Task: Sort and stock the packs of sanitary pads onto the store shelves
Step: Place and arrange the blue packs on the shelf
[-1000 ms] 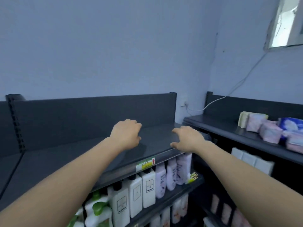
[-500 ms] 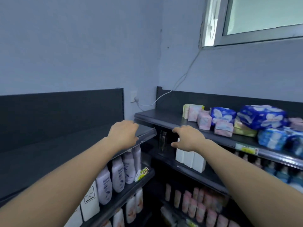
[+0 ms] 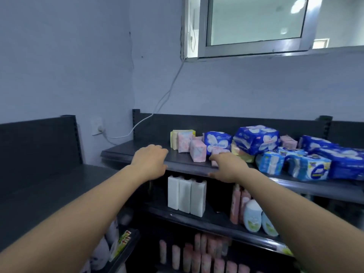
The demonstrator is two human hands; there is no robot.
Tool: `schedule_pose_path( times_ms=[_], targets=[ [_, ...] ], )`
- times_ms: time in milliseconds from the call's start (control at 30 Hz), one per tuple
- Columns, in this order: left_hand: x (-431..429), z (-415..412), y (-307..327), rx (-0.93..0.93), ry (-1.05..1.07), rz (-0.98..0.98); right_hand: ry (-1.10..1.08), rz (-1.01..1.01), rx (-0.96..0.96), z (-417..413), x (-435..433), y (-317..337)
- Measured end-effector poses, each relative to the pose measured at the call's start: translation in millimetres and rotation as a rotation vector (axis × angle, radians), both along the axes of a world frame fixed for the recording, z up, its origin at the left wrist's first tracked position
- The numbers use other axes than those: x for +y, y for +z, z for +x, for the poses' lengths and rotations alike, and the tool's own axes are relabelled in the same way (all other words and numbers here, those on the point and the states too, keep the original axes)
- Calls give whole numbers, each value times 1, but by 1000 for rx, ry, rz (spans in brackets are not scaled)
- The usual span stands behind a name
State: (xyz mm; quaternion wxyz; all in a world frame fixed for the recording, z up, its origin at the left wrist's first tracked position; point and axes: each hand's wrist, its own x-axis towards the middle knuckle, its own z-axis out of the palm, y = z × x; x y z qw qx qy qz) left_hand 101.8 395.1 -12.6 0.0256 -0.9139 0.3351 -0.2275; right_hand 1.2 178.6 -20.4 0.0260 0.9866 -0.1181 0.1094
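Our two forearms reach forward, and both hands are empty. Our left hand [image 3: 150, 161] hangs palm down with loosely curled fingers over the front edge of the top shelf [image 3: 137, 152], holding nothing. Our right hand [image 3: 229, 166] is also palm down, fingers spread a little and stretched forward, the thumb by the shelf lip; it grips nothing.

Just past the right fingertips lies a small pink pack [image 3: 217, 152], touching or nearly so; we cannot tell which. Between the two hands and a little farther back stands another pink pack [image 3: 198, 150], with a pale pink and yellow pair [image 3: 182, 141] behind it.

To the right of our right hand lie light blue packs [image 3: 307, 169], and beyond them dark blue packs [image 3: 257, 138] are piled against the shelf's back panel.

Below our hands, white cartons [image 3: 186, 197] stand on the lower shelf.
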Motion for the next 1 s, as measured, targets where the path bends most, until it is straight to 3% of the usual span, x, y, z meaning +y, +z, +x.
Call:
schedule_pose_path(
  times_ms=[500, 1000],
  targets=[
    [-139, 62, -3, 16, -190, -28, -253, -39, -35, 14, -116, -5],
    [-279, 131, -3, 36, -115, -120, -281, -105, -225, 68, -268, 9]
  ],
)
